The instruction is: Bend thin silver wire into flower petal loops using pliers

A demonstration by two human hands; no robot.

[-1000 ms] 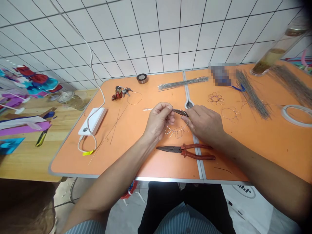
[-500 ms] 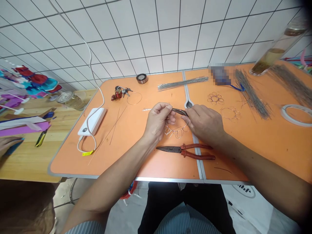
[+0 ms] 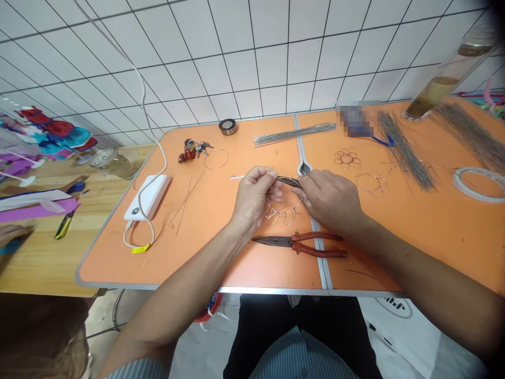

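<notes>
My left hand [image 3: 253, 199] pinches a thin wire ring with petal-like loops [image 3: 288, 215], which hangs between my two hands. Closed around a small dark pair of pliers [image 3: 289, 181] is my right hand [image 3: 332, 198]; the tool's jaws point left and reach the wire by my left fingertips. The exact spot where they meet is partly hidden by my fingers. Below the hands, long-nose pliers with red handles [image 3: 300, 245] lie on the orange table [image 3: 236, 268]. Two looped wire shapes rest to the right, a complete flower [image 3: 347, 157] and a partly looped ring [image 3: 371, 183].
Wire bundles [image 3: 294, 135] lie at the back and right, near a tilted-looking glass bottle [image 3: 432, 97] and a white ring [image 3: 479, 184]. Leftward are a tape roll [image 3: 228, 126], keys [image 3: 197, 149] and a white power bank [image 3: 148, 197] with cable. Another person's hand [image 3: 11, 234] is at far left.
My hands, the pliers and the wire ring stay almost in place. The whole view has shifted slightly, and the other person's hand at far left has moved a little.
</notes>
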